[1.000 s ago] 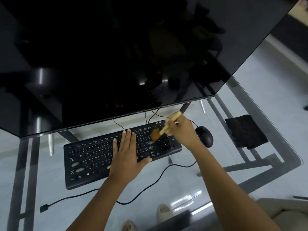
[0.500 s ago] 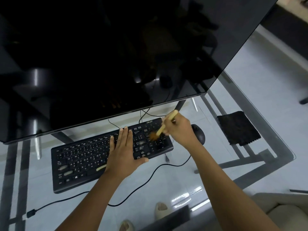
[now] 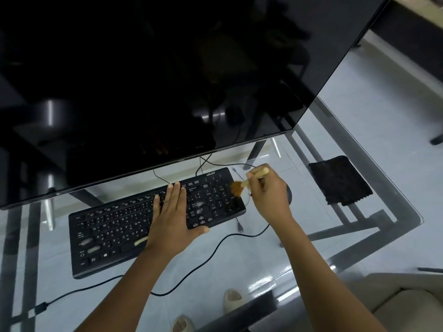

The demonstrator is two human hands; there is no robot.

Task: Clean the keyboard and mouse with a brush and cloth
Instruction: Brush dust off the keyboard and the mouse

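Right hand (image 3: 269,192) grips the brush (image 3: 249,182), now at the keyboard's (image 3: 115,232) right edge. Left hand (image 3: 172,220) rests flat, fingers straight. The number pad is probably nearly done.

Brush (image 3: 242,186) in right hand (image 3: 269,195) over keyboard (image 3: 115,226), left hand (image 3: 171,220) flat.

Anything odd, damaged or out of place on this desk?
Yes: the keyboard lies askew on the glass table, and several keys carry pale smudges, possibly worn or dusty. A loose cable plug lies unplugged.
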